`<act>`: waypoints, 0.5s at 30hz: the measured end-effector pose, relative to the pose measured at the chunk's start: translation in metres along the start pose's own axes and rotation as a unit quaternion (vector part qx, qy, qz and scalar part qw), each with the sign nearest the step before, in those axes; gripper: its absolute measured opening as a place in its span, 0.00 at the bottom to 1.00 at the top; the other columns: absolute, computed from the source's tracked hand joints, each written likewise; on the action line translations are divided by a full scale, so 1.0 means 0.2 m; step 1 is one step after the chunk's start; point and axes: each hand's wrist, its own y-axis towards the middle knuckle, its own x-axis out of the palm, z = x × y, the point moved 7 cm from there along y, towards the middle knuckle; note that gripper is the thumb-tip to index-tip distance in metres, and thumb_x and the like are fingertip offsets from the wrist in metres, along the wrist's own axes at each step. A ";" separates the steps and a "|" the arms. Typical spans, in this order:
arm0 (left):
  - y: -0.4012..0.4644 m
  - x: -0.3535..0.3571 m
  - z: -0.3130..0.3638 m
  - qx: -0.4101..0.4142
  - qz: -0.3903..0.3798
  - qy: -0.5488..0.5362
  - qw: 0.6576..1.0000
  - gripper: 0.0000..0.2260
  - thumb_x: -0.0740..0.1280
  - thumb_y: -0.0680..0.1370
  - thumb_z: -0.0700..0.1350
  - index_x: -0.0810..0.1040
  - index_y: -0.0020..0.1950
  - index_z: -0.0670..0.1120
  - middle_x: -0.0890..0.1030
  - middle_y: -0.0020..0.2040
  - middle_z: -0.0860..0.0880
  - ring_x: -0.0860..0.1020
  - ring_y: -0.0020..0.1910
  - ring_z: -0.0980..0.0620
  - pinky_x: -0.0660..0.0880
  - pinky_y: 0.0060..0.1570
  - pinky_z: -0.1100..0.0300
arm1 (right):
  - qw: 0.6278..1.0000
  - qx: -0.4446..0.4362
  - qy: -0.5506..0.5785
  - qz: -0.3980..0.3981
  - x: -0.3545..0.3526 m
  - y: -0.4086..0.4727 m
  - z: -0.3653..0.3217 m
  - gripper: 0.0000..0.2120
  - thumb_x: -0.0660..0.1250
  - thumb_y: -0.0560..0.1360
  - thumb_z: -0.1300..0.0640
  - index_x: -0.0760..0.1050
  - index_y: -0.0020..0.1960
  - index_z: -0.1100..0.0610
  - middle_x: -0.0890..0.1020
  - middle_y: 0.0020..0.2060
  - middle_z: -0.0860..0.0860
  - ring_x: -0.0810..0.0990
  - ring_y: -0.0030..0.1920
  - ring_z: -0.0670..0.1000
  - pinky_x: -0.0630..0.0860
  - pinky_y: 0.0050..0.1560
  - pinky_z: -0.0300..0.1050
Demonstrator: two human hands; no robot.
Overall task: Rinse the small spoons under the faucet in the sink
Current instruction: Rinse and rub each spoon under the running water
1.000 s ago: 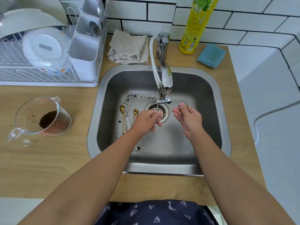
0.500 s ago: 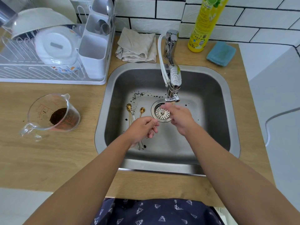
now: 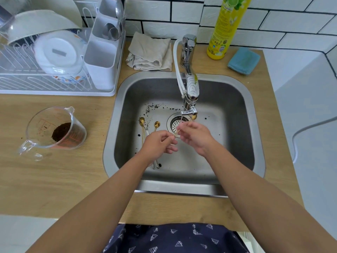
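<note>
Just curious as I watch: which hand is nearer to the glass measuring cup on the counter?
Left. The left hand is in the sink on the side toward the measuring cup; the right hand is farther away, by the drain.

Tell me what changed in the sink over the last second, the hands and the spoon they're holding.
The gold spoon went from lying level between both hands to tilted, its bowl raised under the faucet spout. The left hand still pinches the handle end; the right hand slid from the bowl end to mid-handle. The other spoons on the sink floor, the coffee grounds and the measuring cup stayed put.
</note>
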 end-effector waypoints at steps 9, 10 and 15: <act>-0.02 0.02 0.00 -0.036 -0.027 -0.063 0.997 0.06 0.65 0.82 0.41 0.80 0.52 0.39 0.86 0.45 0.41 0.86 0.42 0.46 0.82 0.39 0.62 | 0.997 0.013 0.078 -0.008 0.03 -0.03 -0.03 0.02 0.73 0.79 0.64 0.81 0.50 0.60 0.87 0.40 0.53 0.85 0.40 0.48 0.82 0.43 0.39; -0.02 0.02 0.00 -0.035 -0.023 -0.064 0.997 0.06 0.65 0.82 0.40 0.80 0.52 0.39 0.86 0.45 0.41 0.86 0.42 0.47 0.82 0.39 0.62 | 0.998 0.024 0.050 -0.031 0.07 -0.04 0.01 0.03 0.73 0.78 0.65 0.82 0.51 0.60 0.88 0.40 0.53 0.85 0.40 0.48 0.82 0.43 0.39; -0.02 -0.01 0.01 0.019 0.029 0.003 0.999 0.05 0.66 0.82 0.40 0.80 0.52 0.40 0.86 0.45 0.43 0.87 0.40 0.48 0.82 0.38 0.62 | 0.991 0.004 0.134 0.026 -0.01 -0.01 -0.06 0.01 0.72 0.79 0.65 0.81 0.50 0.62 0.88 0.42 0.55 0.88 0.40 0.47 0.82 0.41 0.37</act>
